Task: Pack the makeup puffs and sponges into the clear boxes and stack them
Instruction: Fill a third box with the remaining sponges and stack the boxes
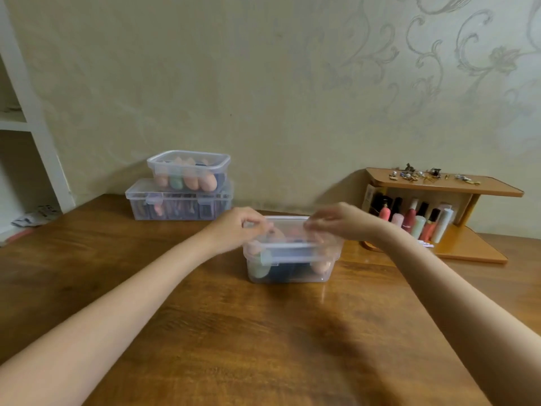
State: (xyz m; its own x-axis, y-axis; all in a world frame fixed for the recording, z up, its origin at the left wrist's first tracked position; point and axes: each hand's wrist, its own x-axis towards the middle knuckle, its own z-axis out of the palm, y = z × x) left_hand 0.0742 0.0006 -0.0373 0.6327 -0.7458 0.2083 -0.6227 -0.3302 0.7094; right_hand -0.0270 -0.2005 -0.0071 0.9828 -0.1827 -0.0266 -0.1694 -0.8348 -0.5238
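Table: brown wood-grain table [205, 332], on which all boxes are carried.
Stack: wide, flat clear plastic box [178, 204] at the back left near the wall, topped by a smaller clear plastic box with peach and green sponges [188, 171]; both are lidded.
Rack: orange wooden cosmetics rack [445, 186] at the right, with pink and dark bottles [409, 219] underneath and small trinkets on top.
Box in hand: small clear plastic lidded box [291, 259] near the table's middle, well apart from the stack; peach, mint and dark blue puffs are seen inside.
Left hand [237, 227]: grip curled at the lid's left edge, apparently pinching it; blur leaves this uncertain.
Right hand [333, 221]: grip curled at the lid's right edge, likewise blurred.
Step judged: lid being seated or latched before stacking.
Risk: lid could seat crooked if a bulging sponge is trapped under the rim; an unlatched clip could let it spring open when lifted; a tilted placement could topple the stack.
Writing: none legible.
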